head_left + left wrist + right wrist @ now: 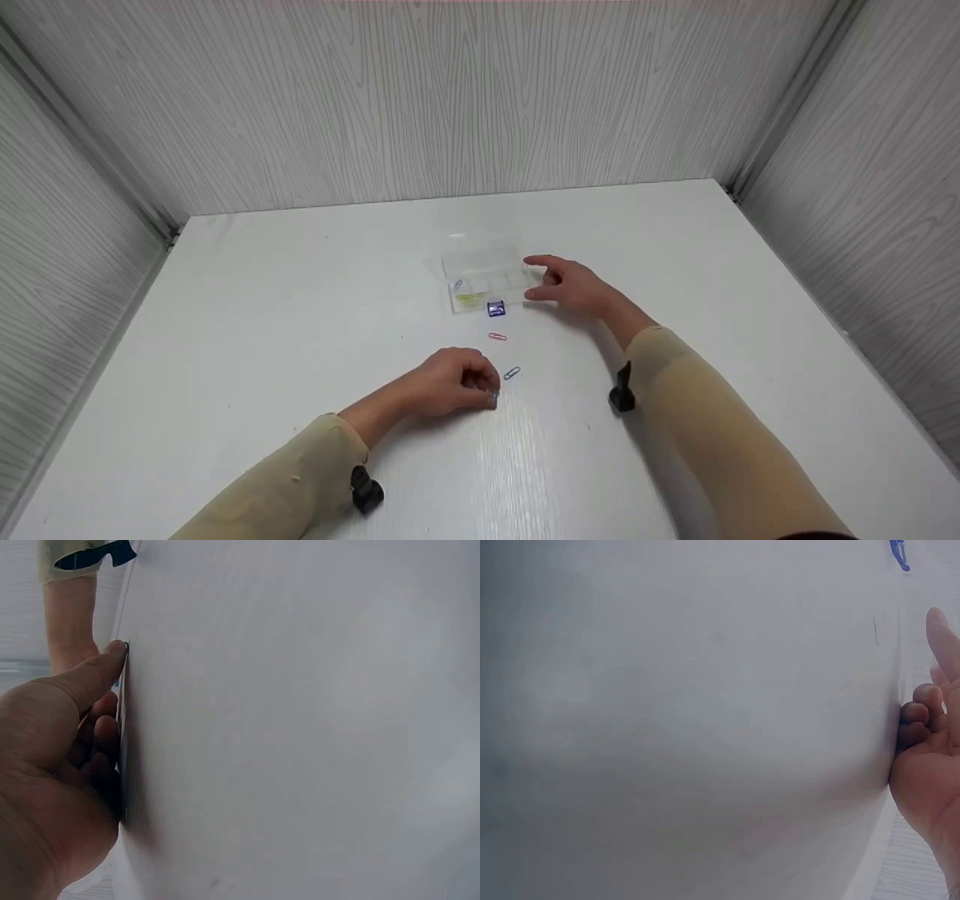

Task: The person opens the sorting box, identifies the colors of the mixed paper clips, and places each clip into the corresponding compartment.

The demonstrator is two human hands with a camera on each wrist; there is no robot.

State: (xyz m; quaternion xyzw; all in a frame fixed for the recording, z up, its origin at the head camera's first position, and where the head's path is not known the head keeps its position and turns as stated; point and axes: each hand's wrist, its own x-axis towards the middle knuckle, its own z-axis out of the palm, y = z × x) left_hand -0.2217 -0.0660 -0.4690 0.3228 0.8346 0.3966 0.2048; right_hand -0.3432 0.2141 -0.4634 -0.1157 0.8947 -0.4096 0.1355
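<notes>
Two loose on tabletop (300, 307): red clip (498, 337), blue clip (512, 373), near clear box (496, 282). Right grip (576, 289): released, forefinger outstretched at box edge. Left grip (454, 382): fingers curled beside blue clip, contents untellable. Step: seemingly pickup; next calls for fine pinch.

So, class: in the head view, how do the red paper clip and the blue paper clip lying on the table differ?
Colour: the red clip is reddish-pink; the blue clip is blue.
Angle: the red clip lies nearly crosswise; the blue clip slants.
Place: the red clip is nearer the clear box; the blue clip is beside the left hand.
Shared: both lie on the white table.
</notes>
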